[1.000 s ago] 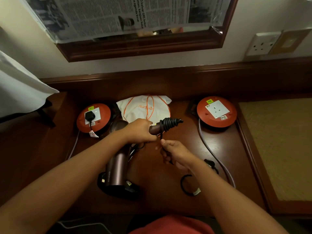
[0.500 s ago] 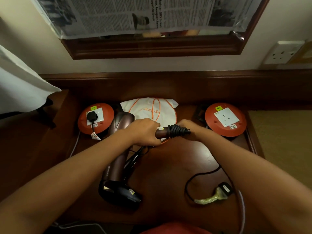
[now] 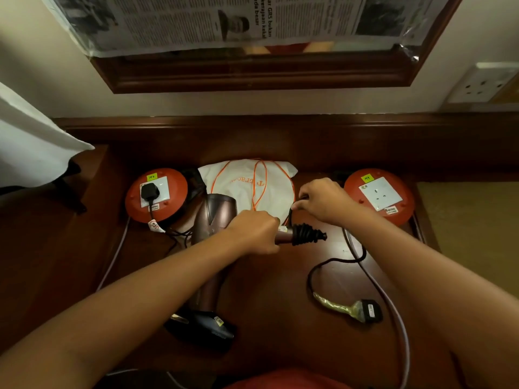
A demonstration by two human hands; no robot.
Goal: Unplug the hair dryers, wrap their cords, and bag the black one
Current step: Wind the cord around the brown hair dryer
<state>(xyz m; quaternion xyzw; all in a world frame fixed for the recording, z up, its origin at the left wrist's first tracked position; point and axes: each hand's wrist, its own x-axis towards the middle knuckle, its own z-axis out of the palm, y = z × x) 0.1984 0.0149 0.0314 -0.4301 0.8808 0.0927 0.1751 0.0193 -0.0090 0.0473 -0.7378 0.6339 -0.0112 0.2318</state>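
At the far left, a round orange extension reel sits on the dark wooden desk, and a black plug is in its white socket. Just right of it lies the bronze-brown hair dryer, its barrel pointing away from you and a black nozzle end near your body. Your left hand has its fingers curled tight around the dryer's handle; only the handle's tip and the black ribbed cord sleeve stick out to the right of your knuckles. Behind the hand lies a white drawstring bag with orange cords.

Your right hand is above and just right of the sleeve, its thumb and fingers pinching the thin black cord close to where it comes out. From there the cord passes under your right arm and loops on the desk to the unplugged black plug with a yellowish wrapped end. At the far right stands a second orange reel, its socket free.
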